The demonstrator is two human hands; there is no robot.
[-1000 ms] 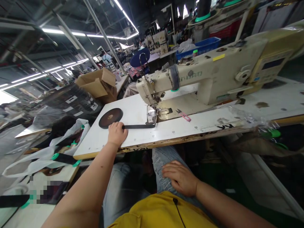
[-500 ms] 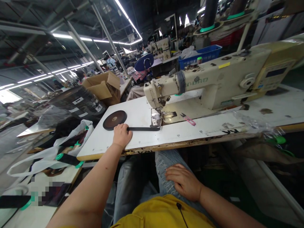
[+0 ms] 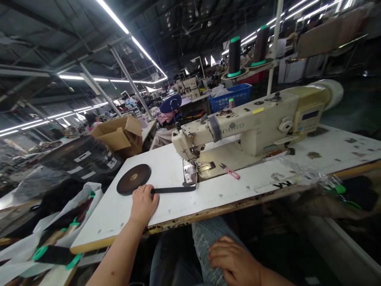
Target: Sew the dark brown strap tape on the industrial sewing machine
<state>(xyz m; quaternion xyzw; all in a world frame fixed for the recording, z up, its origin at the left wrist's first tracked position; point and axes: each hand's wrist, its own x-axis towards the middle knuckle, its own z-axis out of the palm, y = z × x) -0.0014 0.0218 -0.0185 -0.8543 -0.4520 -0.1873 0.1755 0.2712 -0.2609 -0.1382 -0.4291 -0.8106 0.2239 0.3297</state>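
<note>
My left hand (image 3: pixel 143 204) rests on the white sewing table (image 3: pixel 166 174) with its fingers curled over the end of a black strap (image 3: pixel 174 190). The strap runs right to the presser foot (image 3: pixel 189 177) of a cream sewing machine (image 3: pixel 253 123). A flat black roll of tape (image 3: pixel 133 178) lies just beyond my left hand. My right hand (image 3: pixel 235 263) lies palm down on my jeans-clad thigh below the table edge, fingers loosely bent, holding nothing.
Pink thread snips (image 3: pixel 229 171) lie on the machine bed. A crumpled clear plastic bag (image 3: pixel 309 174) sits at the table's right front. Left of the table are white bags with black straps (image 3: pixel 59 222), dark bundles and an open cardboard box (image 3: pixel 119 133). Another person sits beyond.
The view has tilted up and back, showing more ceiling and thread cones. My left hand stays on the strap end; my right hand stays on my thigh.
</note>
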